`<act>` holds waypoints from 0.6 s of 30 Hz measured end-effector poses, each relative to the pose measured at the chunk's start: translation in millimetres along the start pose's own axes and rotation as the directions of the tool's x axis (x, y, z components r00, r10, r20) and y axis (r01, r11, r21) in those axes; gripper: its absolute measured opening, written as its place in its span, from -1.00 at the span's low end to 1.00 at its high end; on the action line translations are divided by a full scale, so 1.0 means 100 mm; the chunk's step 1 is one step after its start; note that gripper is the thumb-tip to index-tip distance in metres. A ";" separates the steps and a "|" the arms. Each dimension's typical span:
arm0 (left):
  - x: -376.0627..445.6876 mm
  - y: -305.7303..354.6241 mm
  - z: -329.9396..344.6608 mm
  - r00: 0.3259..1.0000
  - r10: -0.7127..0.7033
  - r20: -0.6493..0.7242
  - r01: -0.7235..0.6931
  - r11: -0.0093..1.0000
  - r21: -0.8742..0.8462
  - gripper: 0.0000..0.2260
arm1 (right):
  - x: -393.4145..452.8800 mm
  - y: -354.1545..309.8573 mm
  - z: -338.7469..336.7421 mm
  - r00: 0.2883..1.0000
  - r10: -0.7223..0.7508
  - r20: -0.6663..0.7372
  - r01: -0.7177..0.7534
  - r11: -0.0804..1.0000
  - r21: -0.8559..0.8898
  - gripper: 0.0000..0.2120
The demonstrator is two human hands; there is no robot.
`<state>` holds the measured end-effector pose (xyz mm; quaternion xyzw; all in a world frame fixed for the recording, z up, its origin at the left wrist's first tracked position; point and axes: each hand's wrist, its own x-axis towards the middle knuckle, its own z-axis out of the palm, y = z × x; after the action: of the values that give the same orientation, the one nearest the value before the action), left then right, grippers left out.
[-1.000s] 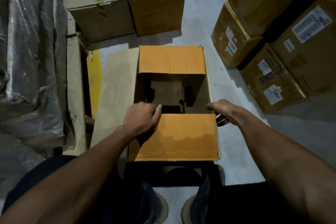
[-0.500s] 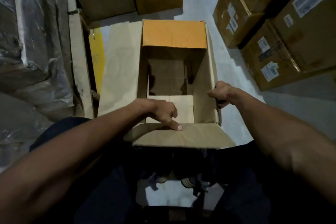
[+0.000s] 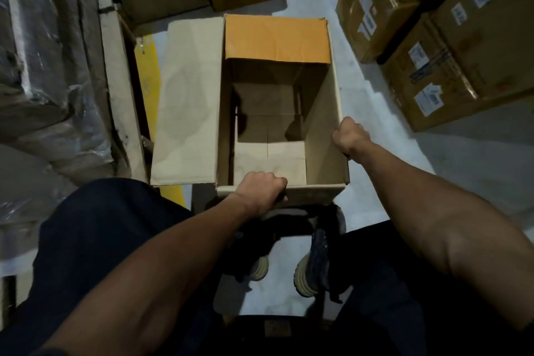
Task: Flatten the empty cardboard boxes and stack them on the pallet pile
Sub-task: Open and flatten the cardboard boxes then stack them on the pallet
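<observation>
Cardboard box (image 3: pixel 323 136) sits open at frame centre on the grey floor (image 3: pixel 375 89), far flap orange, left flap laid out flat. I see the left hand (image 3: pixel 260 189) curled over the near rim, gripping it; fingertips hidden behind the wall. Right hand (image 3: pixel 351 136) fisted on the right wall's top edge, gripping it. Labelled cartons (image 3: pixel 450 46) upper right, cut off; wrapped bundle (image 3: pixel 43 66) at left murky

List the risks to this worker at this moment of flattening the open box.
The bottom flaps look closed, so forcing the open cardboard box flat may buckle it. The left hand and right hand grip bare rims, which might cut or pinch fingers. Labelled boxes stand close, cramping the swing.
</observation>
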<state>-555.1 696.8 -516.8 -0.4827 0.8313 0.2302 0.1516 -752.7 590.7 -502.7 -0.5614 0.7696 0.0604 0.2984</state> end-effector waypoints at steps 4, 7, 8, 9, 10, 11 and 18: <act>-0.12 -0.11 0.11 1.000 -0.006 -0.016 0.007 0.998 0.059 -0.70 | -0.06 -0.09 0.02 0.999 0.000 0.054 0.001 1.000 -0.013 -0.70; -0.21 -0.22 0.13 0.998 -0.015 0.054 0.015 1.000 0.000 -0.63 | -0.13 -0.16 0.10 0.999 0.002 0.035 0.000 0.998 -0.070 -0.64; -0.22 -0.24 0.12 0.997 -0.019 0.073 0.021 1.000 -0.016 -0.59 | -0.15 -0.17 0.12 1.000 0.006 0.006 -0.005 0.995 -0.097 -0.61; -0.22 -0.24 0.10 0.995 -0.023 0.093 0.027 0.999 -0.037 -0.55 | -0.16 -0.18 0.14 1.000 0.011 -0.025 -0.014 0.993 -0.113 -0.60; -0.21 -0.25 0.09 0.993 -0.028 0.117 0.036 0.997 -0.066 -0.51 | -0.16 -0.18 0.14 0.999 0.021 -0.048 -0.027 0.993 -0.113 -0.59; -0.19 -0.26 0.08 0.990 -0.032 0.136 0.045 0.994 -0.097 -0.47 | -0.15 -0.18 0.15 0.997 0.035 -0.063 -0.041 0.994 -0.101 -0.58; 0.11 -0.43 -0.04 0.979 -0.204 -0.016 0.170 0.854 -0.492 -0.42 | 0.08 -0.23 0.16 0.988 0.106 -0.111 -0.105 0.994 0.016 -0.53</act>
<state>-523.2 668.1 -528.5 -0.5914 0.6999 0.4001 0.0182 -727.1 582.0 -514.1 -0.5210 0.8138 0.0407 0.2542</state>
